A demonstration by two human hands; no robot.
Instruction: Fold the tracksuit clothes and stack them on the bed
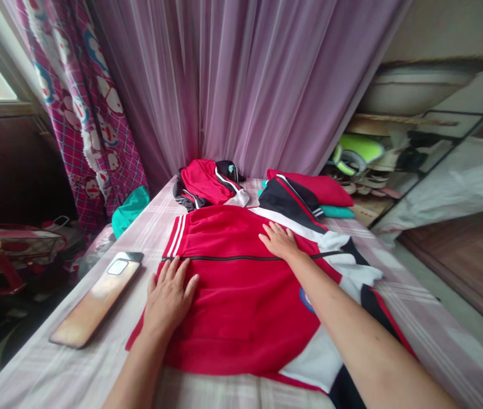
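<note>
A red jacket (233,295) with white and dark sleeves lies spread on the checked cloth of the table (211,395), its black zipper running across it and its hem at the left. My left hand (171,292) rests flat on the striped hem, fingers spread near the zipper's end. Beyond the zipper, my right hand (279,240) lies on the red cloth with its fingers apart. Neither hand grips anything.
A phone (99,298) lies at the left. Behind the jacket are a crumpled red and dark garment (207,182) and a folded stack (292,196). A teal cloth (130,211) hangs at the left edge. Purple curtains (241,85) close off the back.
</note>
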